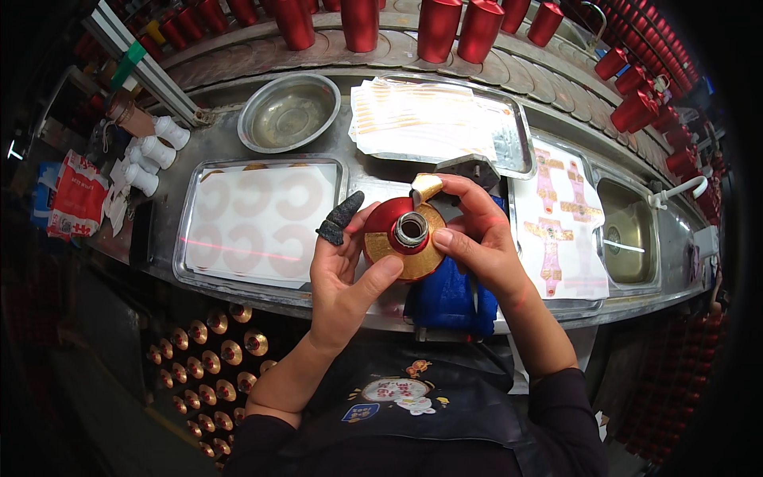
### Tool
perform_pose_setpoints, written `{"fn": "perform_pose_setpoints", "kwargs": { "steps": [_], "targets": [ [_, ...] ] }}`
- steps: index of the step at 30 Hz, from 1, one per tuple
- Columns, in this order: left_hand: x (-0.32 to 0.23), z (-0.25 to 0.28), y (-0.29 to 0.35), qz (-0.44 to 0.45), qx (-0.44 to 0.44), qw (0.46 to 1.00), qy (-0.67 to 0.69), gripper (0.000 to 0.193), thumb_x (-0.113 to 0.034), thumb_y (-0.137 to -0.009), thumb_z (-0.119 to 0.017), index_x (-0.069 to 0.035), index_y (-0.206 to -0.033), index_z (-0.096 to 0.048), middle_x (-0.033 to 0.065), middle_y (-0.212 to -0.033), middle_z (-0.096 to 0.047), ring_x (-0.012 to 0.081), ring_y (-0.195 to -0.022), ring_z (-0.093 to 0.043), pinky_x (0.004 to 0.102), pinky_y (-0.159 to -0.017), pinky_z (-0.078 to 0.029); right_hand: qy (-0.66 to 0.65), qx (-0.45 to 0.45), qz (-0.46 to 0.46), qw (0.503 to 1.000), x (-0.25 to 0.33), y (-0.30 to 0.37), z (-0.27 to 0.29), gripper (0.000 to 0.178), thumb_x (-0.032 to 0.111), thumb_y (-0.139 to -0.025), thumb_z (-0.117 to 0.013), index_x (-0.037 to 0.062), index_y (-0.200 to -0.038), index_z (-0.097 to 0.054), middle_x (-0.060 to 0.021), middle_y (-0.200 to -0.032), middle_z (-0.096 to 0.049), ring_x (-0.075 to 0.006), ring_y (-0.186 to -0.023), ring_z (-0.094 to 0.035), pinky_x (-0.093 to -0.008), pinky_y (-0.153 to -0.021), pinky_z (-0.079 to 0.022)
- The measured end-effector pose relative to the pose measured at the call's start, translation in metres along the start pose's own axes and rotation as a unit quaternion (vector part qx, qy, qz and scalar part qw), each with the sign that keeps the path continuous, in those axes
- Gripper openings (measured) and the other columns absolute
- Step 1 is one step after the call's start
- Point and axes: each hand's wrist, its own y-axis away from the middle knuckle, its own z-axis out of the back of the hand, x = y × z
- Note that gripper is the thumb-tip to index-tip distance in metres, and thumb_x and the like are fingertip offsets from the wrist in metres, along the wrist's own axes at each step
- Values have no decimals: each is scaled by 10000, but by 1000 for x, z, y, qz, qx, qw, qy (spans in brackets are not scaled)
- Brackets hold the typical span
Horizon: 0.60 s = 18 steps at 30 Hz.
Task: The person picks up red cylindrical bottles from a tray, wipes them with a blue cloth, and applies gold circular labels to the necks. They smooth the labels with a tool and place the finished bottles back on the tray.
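A shiny red bottle (387,213) is held up in front of me, its open threaded neck (411,230) facing me. Around its shoulder lies a curved gold label (392,257), one end of which curls up off the red surface. My left hand (347,266) grips the bottle from the left, thumb on the gold label; a black finger cover (342,216) is on one raised finger. From the right, my right hand (479,238) presses its thumb on the gold near the neck, its index finger at the lifted label end (427,188).
Left, a tray (181,253) holds a sheet of curved labels; a metal bowl (288,114) stands behind it. Another tray (520,135) carries stacked sheets. Right are patterned labels (548,230) and a sink (628,230). Red bottles (439,32) line a conveyor (318,60). Blue cloth-like material (449,298) lies below my hands.
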Motion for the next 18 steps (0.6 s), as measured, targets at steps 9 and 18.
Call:
{"fn": "perform_pose_setpoints", "kwargs": {
  "steps": [9, 18],
  "targets": [
    [7, 1, 23, -179, 32, 953, -244, 916, -224, -838, -818, 34, -1519, -263, 232, -1557, -311, 326, -1432, -392, 426, -1195, -308, 112, 14, 13, 994, 7, 2, 1, 818, 166, -752, -863, 25, -1449, -458, -77, -1383, -528, -54, -909, -615, -169, -682, -479],
    [22, 22, 12, -301, -19, 858, -417, 555, -477, -952, -655, -24, -1274, -648, 227, -1457, -327, 377, -1355, -396, 464, -1121, -338, 156, 7, 16, 988, 11, 2, -4, 806, 201, -769, -847, 41, -1464, -470, -60, -1394, -529, -32, -872, -540, -184, -683, -459]
  ]
}}
